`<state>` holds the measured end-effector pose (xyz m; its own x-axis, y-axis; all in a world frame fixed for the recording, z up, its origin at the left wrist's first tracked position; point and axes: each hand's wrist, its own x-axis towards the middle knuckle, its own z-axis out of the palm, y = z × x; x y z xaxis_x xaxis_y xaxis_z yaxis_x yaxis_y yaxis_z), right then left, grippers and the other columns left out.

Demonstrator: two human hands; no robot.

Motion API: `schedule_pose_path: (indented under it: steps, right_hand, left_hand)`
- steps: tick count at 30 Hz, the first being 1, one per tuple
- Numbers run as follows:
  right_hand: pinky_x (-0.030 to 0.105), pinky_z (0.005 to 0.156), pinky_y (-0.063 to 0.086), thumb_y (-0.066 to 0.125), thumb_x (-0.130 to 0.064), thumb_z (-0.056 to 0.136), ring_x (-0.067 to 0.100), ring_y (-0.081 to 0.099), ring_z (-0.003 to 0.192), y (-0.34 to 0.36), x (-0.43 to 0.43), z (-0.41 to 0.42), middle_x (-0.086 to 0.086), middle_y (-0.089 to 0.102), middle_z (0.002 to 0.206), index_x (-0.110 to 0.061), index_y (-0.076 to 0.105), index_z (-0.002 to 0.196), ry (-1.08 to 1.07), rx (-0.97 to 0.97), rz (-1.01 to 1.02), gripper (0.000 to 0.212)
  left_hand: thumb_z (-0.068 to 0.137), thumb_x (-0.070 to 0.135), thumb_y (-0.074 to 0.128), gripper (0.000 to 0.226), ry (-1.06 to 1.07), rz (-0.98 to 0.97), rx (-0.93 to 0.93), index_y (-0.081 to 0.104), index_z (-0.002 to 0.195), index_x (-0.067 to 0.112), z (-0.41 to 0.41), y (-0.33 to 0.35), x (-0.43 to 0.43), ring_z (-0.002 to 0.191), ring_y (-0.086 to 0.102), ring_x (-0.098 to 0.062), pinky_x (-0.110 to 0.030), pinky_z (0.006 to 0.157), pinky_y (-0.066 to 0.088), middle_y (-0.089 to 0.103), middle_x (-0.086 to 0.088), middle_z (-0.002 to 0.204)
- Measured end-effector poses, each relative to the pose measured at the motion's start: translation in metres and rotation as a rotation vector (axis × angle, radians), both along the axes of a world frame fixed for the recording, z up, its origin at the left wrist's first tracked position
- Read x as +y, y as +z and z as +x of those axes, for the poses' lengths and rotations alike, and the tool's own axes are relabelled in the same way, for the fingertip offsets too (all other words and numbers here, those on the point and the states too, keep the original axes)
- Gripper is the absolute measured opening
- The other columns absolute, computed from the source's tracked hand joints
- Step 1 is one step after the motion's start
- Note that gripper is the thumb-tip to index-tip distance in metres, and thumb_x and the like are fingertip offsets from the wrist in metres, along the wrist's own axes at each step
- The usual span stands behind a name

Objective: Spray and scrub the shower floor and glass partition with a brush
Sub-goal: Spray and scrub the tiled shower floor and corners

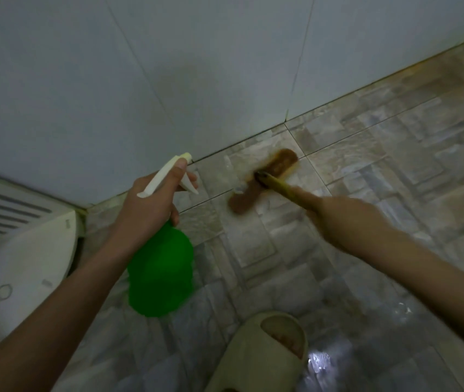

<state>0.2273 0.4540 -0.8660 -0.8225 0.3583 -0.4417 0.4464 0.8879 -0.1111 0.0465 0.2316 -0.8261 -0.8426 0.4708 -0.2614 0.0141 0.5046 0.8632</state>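
A person's left hand (151, 205) grips a green spray bottle (160, 274) by its white trigger head (168, 174), while the right hand (338, 219) holds the handle of a blurred brown scrub brush (264, 176) pressed on the wet tiled shower floor (395, 154) near the white wall (168, 66). A beige slipper (264, 355) stands below.

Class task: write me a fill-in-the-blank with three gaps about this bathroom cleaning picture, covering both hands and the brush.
1. The left hand grips a spray bottle whose body is ____.
2. The right hand holds the brush by its long ____.
3. The brush's head is down on the tiled ____, close to the wall.

Missing words: green; handle; floor.
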Motion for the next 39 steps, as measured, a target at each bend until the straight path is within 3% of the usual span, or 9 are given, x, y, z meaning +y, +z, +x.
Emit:
schedule_pose_path:
  steps: [5,11,19,26,29,32,34,37,39]
  right_hand:
    - [0.023,0.047,0.040,0.031,-0.026,0.104,0.009,0.047,0.053,0.028,-0.019,0.023,-0.006,0.042,0.068,-0.054,0.000,0.145,0.034,-0.051,0.032,0.058]
    - [0.028,0.046,0.033,0.036,-0.018,0.102,0.013,0.039,0.051,-0.019,-0.050,-0.039,-0.004,0.037,0.066,-0.045,0.008,0.149,0.025,0.102,-0.064,0.061]
    - [0.023,0.049,0.037,0.024,-0.035,0.105,0.008,0.037,0.052,0.037,-0.026,0.119,-0.007,0.033,0.066,-0.045,-0.013,0.147,0.047,-0.244,0.114,0.058]
    - [0.027,0.044,0.036,0.035,-0.014,0.101,0.013,0.044,0.053,-0.016,-0.040,0.025,0.000,0.047,0.071,-0.051,0.005,0.147,-0.377,0.135,-0.093,0.066]
    - [0.028,0.047,0.040,0.037,-0.016,0.101,0.013,0.047,0.055,-0.003,-0.085,0.093,-0.003,0.045,0.070,-0.054,0.000,0.144,-0.602,0.093,-0.105,0.068]
    - [0.029,0.054,0.048,0.036,-0.020,0.102,0.013,0.052,0.057,0.025,-0.110,0.155,-0.004,0.048,0.069,-0.057,-0.007,0.143,-0.769,-0.036,-0.096,0.070]
    - [0.031,0.053,0.046,0.035,-0.019,0.102,0.017,0.050,0.057,0.023,-0.086,0.153,-0.001,0.049,0.069,-0.059,-0.015,0.138,-0.818,-0.024,-0.096,0.074]
    - [0.027,0.040,0.033,0.037,-0.009,0.099,0.016,0.045,0.048,0.003,-0.024,0.129,0.003,0.051,0.066,-0.058,-0.011,0.143,-0.843,0.122,-0.021,0.081]
    - [0.028,0.048,0.035,0.036,-0.010,0.099,0.016,0.047,0.057,-0.001,0.005,0.126,0.006,0.056,0.084,-0.055,-0.003,0.146,-0.893,0.136,-0.035,0.076]
  left_hand:
    - [0.087,0.067,0.054,0.027,-0.003,0.020,0.001,0.074,0.074,0.056,0.002,0.003,-0.004,0.088,0.068,-0.052,-0.031,0.053,0.048,0.079,0.007,0.098]
    - [0.098,0.057,0.052,0.034,-0.047,0.030,0.055,0.072,0.071,0.059,0.009,0.006,-0.005,0.052,0.058,-0.031,-0.031,0.056,0.048,0.079,0.009,0.100]
    - [0.084,0.072,0.054,0.027,-0.104,0.065,0.019,0.074,0.076,0.056,0.019,-0.004,0.005,0.095,0.068,-0.052,-0.032,0.058,0.049,0.079,0.008,0.097]
    - [0.083,0.074,0.053,0.033,-0.247,0.090,0.018,0.077,0.080,0.051,0.036,-0.008,0.042,0.089,0.071,-0.047,-0.046,0.063,0.054,0.079,-0.004,0.096]
    - [0.090,0.066,0.054,0.029,-0.272,0.113,-0.012,0.076,0.077,0.053,0.045,-0.008,0.053,0.068,0.065,-0.044,-0.038,0.061,0.050,0.079,0.010,0.093]
    - [0.084,0.072,0.055,0.027,-0.319,0.096,-0.066,0.075,0.078,0.055,0.058,-0.009,0.068,0.085,0.068,-0.050,-0.034,0.059,0.049,0.079,0.007,0.094]
    - [0.082,0.074,0.055,0.029,-0.355,0.079,-0.089,0.075,0.078,0.053,0.068,-0.010,0.080,0.092,0.070,-0.047,-0.035,0.058,0.049,0.079,0.008,0.096]
    - [0.089,0.068,0.056,0.031,-0.414,0.081,-0.077,0.077,0.077,0.050,0.083,-0.008,0.098,0.063,0.065,-0.037,-0.038,0.060,0.049,0.079,0.011,0.094]
    - [0.090,0.067,0.055,0.032,-0.458,0.095,-0.081,0.077,0.078,0.048,0.091,-0.008,0.109,0.061,0.064,-0.036,-0.040,0.061,0.050,0.079,0.012,0.093]
